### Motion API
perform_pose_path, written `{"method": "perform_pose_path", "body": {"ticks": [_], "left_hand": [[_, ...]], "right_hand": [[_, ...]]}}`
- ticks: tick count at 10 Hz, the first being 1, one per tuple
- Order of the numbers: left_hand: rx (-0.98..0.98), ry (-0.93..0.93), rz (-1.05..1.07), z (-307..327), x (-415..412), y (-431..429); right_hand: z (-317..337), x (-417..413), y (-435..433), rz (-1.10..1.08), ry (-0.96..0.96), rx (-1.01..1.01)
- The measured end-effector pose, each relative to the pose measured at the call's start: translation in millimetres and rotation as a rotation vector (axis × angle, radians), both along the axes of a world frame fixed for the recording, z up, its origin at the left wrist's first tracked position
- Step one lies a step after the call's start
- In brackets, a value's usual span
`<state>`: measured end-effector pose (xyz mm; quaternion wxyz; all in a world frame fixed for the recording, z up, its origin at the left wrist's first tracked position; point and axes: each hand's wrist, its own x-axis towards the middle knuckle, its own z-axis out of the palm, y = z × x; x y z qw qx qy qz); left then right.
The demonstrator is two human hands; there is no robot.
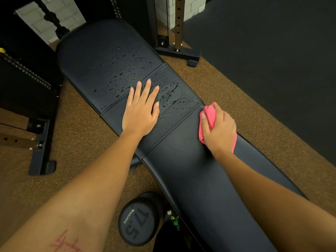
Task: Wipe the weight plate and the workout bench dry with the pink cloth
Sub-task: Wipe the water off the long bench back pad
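Bench [181, 170]: black padded, runs from the lower right of the frame to the upper left. Its far half carries water drops [118, 77], thickest around the stitched centre panel; the near half looks dry.

My left hand [140, 113]: centre of the frame, palm down on the bench. My fingers [145, 91] are straight and spread, holding nothing, tips among the drops.

My right hand [221, 130]: right of centre, at the bench's right edge. The fingers are curled around the cloth [209, 113], which is pink, bunched up and pressed to the padding just beside the wet panel. Cloth shows above my thumb and below the outer edge of my hand.

Weight [138, 220]: bottom centre, on the floor [81, 142] beside the bench's left edge. Round, black, its face marked "17.5" and "PROGRESS". Neither hand touches it.

Floor: brown speckled rubber.

Rack post [178, 24]: top centre, perforated, on a black foot.

Second black frame foot [40, 151]: left edge of the frame.

White brick wall [54, 19]: upper left.

Left forearm: thin red line mark [65, 242], bottom left.
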<state>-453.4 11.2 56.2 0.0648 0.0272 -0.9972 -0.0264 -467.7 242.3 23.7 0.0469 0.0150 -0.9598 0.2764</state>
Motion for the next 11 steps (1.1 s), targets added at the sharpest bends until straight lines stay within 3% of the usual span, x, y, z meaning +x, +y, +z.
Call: {"method": "perform_pose_path", "body": {"ticks": [2, 3, 6, 8, 11], "left_hand": [[-0.005, -0.013, 0.009, 1, 0, 1], [-0.010, -0.016, 0.008, 1, 0, 1], [-0.003, -0.005, 0.017, 1, 0, 2], [0.001, -0.015, 0.021, 3, 1, 2], [-0.017, -0.023, 0.032, 3, 1, 3]], "right_hand": [[-8, 43, -7, 0.133, 0.065, 0.091], [-6, 27, -1, 0.163, 0.045, 0.096], [-7, 23, 10, 0.083, 0.041, 0.001], [-14, 31, 31, 0.200, 0.005, 0.073], [-8, 7, 43, 0.190, -0.022, -0.029]]}}
